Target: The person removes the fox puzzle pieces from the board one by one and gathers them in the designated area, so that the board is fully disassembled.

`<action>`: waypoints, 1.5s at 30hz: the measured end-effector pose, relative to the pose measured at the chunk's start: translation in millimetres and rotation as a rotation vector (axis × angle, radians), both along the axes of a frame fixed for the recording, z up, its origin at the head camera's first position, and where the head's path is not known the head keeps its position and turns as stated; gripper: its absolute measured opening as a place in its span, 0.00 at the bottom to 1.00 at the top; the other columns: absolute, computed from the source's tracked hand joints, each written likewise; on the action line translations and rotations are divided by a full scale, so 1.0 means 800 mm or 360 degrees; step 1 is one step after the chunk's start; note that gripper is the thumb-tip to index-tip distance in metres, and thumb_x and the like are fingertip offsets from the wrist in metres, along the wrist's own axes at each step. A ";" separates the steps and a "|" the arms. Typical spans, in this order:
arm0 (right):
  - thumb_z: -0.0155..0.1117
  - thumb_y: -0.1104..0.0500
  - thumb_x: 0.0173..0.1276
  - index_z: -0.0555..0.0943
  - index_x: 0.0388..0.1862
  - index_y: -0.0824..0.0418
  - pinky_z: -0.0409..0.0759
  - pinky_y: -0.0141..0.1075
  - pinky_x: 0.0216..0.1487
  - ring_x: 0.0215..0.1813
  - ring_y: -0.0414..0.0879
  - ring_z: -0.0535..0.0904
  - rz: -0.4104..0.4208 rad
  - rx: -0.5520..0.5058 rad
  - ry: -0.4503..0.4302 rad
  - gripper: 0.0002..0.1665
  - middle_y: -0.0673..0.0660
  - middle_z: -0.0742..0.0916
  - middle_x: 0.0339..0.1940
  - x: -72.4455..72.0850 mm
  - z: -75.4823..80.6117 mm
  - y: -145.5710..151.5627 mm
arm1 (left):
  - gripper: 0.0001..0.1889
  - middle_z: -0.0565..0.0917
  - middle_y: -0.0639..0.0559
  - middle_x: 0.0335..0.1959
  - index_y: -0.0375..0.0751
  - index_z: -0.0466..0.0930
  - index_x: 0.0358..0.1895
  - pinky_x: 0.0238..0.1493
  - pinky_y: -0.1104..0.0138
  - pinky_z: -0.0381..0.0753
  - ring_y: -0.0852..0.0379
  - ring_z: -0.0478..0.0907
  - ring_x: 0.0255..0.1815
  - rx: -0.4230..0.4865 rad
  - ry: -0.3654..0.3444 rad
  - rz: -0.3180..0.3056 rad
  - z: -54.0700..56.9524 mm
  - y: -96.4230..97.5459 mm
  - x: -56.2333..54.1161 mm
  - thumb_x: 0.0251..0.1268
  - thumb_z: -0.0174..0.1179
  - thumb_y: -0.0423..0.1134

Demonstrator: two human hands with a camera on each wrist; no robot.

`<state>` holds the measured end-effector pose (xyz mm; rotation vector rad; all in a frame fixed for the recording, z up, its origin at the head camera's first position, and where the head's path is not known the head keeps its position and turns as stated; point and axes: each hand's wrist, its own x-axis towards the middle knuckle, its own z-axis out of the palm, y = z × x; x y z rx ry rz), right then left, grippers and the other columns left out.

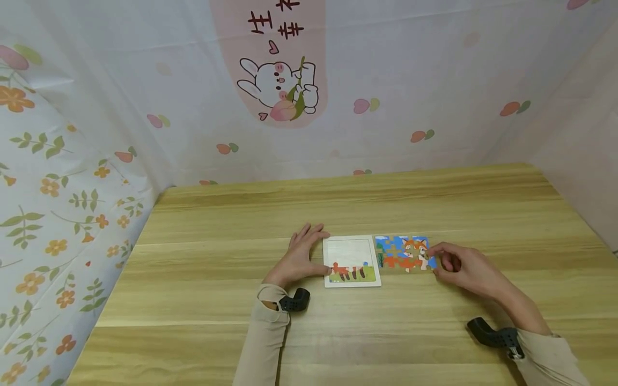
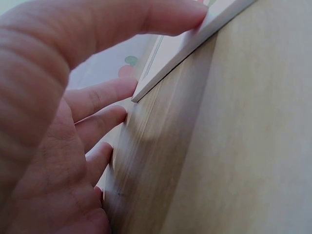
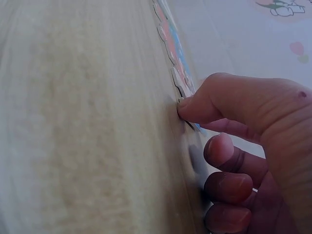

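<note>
A white puzzle tray [image 1: 348, 250] lies on the table, its bottom part filled with joined pieces [image 1: 354, 274] showing green ground and orange and dark shapes. My left hand [image 1: 300, 259] rests at its left side, thumb on the lower left rim and index finger by the upper left corner, fingers spread. Right of the tray lies a joined block of jigsaw pieces [image 1: 398, 251] with a fox picture on blue. My right hand [image 1: 470, 268] pinches the piece at the block's right edge between thumb [image 3: 192, 108] and index finger; the other fingers curl loosely beneath.
The wood-grain table [image 1: 217, 321] extends around the puzzle on all sides. Behind it hangs a pale curtain [image 1: 415, 69] with a rabbit print, and a floral cloth [image 1: 58, 214] hangs at the left. Black wrist mounts [image 1: 295, 300] sit on both forearms.
</note>
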<state>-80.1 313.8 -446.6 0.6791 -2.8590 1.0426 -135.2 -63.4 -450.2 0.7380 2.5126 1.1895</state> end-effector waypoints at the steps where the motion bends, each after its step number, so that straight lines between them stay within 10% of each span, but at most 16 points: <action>1: 0.67 0.68 0.55 0.79 0.44 0.57 0.63 0.29 0.20 0.18 0.32 0.60 0.0001 0.0003 -0.0002 0.17 0.41 0.70 0.18 0.000 0.000 0.000 | 0.39 0.54 0.48 0.72 0.41 0.66 0.64 0.69 0.52 0.30 0.50 0.36 0.74 -0.0004 0.0000 -0.0003 0.000 0.000 0.000 0.44 0.69 0.40; 20: 0.69 0.68 0.53 0.77 0.45 0.59 0.63 0.29 0.22 0.18 0.32 0.60 -0.0009 -0.0070 -0.0040 0.19 0.42 0.68 0.17 0.000 -0.001 -0.006 | 0.39 0.54 0.49 0.73 0.42 0.66 0.64 0.69 0.53 0.31 0.51 0.37 0.74 -0.0010 -0.0004 0.0008 -0.002 -0.004 -0.001 0.44 0.70 0.40; 28: 0.70 0.74 0.47 0.75 0.36 0.57 0.57 0.31 0.16 0.17 0.32 0.54 -0.0047 -0.0265 0.0125 0.21 0.47 0.63 0.14 0.000 0.028 -0.020 | 0.39 0.54 0.49 0.73 0.41 0.65 0.65 0.69 0.53 0.31 0.51 0.37 0.74 -0.0022 0.0002 -0.0004 -0.001 -0.002 -0.001 0.44 0.70 0.40; 45: 0.63 0.64 0.59 0.77 0.36 0.58 0.69 0.29 0.24 0.21 0.33 0.66 0.0553 0.0205 -0.0168 0.07 0.41 0.74 0.20 -0.045 0.060 -0.194 | 0.39 0.55 0.50 0.73 0.43 0.66 0.65 0.69 0.53 0.32 0.51 0.37 0.74 -0.0063 0.0005 0.0021 0.001 -0.002 -0.002 0.45 0.71 0.41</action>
